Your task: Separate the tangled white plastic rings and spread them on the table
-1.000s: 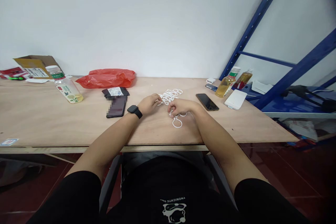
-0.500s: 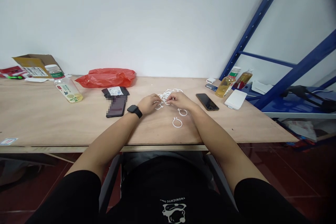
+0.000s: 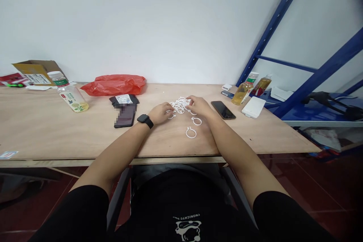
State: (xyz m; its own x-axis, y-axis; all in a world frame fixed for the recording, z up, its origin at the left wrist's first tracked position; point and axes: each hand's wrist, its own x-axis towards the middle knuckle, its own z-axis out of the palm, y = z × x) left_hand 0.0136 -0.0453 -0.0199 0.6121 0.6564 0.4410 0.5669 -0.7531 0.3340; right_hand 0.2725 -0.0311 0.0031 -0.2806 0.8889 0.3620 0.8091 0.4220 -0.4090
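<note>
Left hand [image 3: 161, 113] and right hand [image 3: 197, 105] flank the ring pile [image 3: 179, 106], curved fingers presumably confining it; whether they grip any, I cannot tell. Two loose rings [image 3: 191, 137] lie bodyward of the right fingers, perhaps apart against tangling.

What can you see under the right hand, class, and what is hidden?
White rings show beside the right hand; anything lying directly beneath its palm is covered.
</note>
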